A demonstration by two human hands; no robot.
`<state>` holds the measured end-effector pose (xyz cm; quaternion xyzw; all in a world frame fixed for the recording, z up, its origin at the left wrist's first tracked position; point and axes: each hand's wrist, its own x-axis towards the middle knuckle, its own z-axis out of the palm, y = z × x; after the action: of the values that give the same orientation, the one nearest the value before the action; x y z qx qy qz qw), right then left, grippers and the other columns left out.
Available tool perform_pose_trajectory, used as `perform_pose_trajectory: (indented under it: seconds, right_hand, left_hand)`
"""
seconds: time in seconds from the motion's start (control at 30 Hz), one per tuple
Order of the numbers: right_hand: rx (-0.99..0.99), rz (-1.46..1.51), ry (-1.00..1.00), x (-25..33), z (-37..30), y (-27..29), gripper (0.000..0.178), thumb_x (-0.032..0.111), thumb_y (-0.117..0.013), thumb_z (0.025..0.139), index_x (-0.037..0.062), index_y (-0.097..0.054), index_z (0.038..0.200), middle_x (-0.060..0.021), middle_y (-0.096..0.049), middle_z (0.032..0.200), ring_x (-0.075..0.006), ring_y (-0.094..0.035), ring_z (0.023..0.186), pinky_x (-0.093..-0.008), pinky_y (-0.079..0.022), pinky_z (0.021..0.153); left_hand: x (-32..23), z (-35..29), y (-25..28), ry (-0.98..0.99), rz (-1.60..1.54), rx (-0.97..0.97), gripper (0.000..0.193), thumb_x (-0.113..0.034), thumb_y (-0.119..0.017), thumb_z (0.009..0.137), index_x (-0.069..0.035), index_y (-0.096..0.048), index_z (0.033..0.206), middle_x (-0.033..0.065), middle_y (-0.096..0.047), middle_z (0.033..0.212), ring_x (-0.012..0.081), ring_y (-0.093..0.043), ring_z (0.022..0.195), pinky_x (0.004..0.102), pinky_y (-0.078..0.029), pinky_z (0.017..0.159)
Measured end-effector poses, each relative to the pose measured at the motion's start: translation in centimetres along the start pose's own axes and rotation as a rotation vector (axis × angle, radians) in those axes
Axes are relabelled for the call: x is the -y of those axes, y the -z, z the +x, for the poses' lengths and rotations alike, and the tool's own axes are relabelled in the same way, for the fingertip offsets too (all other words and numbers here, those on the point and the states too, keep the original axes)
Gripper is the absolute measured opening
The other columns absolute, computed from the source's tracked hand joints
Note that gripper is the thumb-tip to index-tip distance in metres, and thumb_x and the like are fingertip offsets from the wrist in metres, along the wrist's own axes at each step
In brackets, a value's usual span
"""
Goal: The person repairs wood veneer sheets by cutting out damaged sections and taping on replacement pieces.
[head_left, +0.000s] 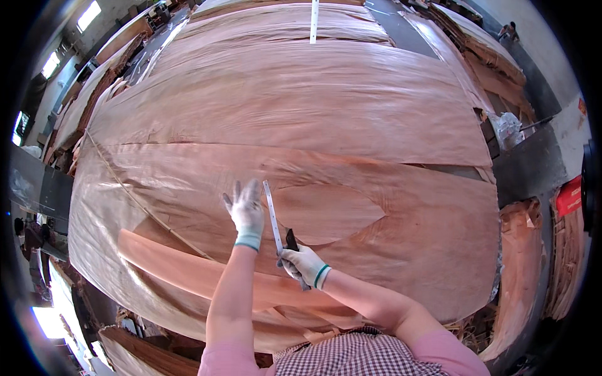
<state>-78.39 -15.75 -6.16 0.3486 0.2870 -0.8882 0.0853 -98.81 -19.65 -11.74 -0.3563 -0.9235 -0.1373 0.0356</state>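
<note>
A wide stack of reddish-brown wood veneer sheets (pixel 288 94) spreads in front of me. My left hand (pixel 246 210), in a white glove with a teal cuff, is held over the veneer with its fingers spread and nothing in them. Just right of it, a white perforated tape strip (pixel 271 213) runs down to the fingers of my right hand (pixel 304 264). That gloved hand is closed round a dark knife (pixel 290 240), its blade pointing up and away. Beyond both hands lies an eye-shaped opening (pixel 335 213) in the top sheet, showing veneer beneath.
A loose veneer strip (pixel 169 258) lies at the near left, by a thin pale line (pixel 135 197) crossing the sheet. Another white perforated strip (pixel 314 22) hangs at the far edge. More veneer stacks (pixel 519 269) stand at both sides. A person (pixel 509 31) is far right.
</note>
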Motion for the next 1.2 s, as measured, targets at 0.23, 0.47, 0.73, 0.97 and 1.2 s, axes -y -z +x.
perform_pose_trajectory:
  seconds: [0.23,0.47,0.73,0.97,1.2]
  right_hand:
    - [-0.234,-0.636,0.277,1.8,-1.1,3.3,0.015,0.010,-0.057,0.084,-0.0026,-0.059,0.091,-0.0056,-0.060,0.072,-0.0144,-0.055,0.062,-0.0305,-0.046,0.057]
    - [-0.252,-0.041,0.334,-1.3,-8.6,9.1,0.017,0.020,-0.057,0.093,0.0060,-0.058,0.103,-0.0039,-0.063,0.079,-0.0048,-0.045,0.051,-0.0187,-0.033,0.044]
    - [-0.417,0.221,0.679,-0.5,-10.4,12.8,0.022,0.020,-0.057,0.093,0.0046,-0.058,0.110,-0.0006,-0.060,0.079,-0.0088,-0.055,0.067,-0.0264,-0.046,0.060]
    - [-0.320,0.177,0.710,6.9,-11.8,15.9,0.013,0.017,-0.056,0.093,0.0066,-0.059,0.101,0.0015,-0.052,0.068,-0.0067,-0.049,0.054,-0.0209,-0.039,0.046]
    - [-0.528,0.131,0.473,5.8,-8.4,16.5,0.013,0.019,-0.056,0.091,0.0066,-0.058,0.090,0.0003,-0.054,0.064,-0.0092,-0.048,0.047,-0.0230,-0.035,0.041]
  left_hand:
    - [-1.1,-3.2,-0.4,-0.190,0.165,0.144,0.049,-0.031,-0.049,0.090,-0.031,-0.043,0.139,-0.0081,-0.036,0.149,0.0279,-0.029,0.139,0.0672,-0.009,0.108]
    - [-5.7,-8.2,3.4,-0.303,-0.302,0.022,0.037,-0.018,-0.057,0.087,-0.014,-0.056,0.124,0.0089,-0.054,0.131,0.0315,-0.047,0.123,0.0569,-0.025,0.107]
    - [-7.7,-19.8,7.5,-0.966,-0.410,0.460,0.019,-0.018,-0.066,0.081,-0.013,-0.067,0.099,0.0063,-0.067,0.089,0.0267,-0.063,0.076,0.0383,-0.050,0.066]
    - [-12.0,-14.1,8.1,-0.665,-0.656,0.341,0.014,-0.012,-0.061,0.083,-0.012,-0.066,0.096,0.0054,-0.066,0.083,0.0273,-0.062,0.076,0.0393,-0.048,0.070]
    - [-24.0,-5.0,0.1,-0.689,-0.386,0.262,0.045,-0.032,-0.043,0.094,-0.019,-0.045,0.137,0.0013,-0.043,0.144,0.0287,-0.026,0.140,0.0567,-0.006,0.113]
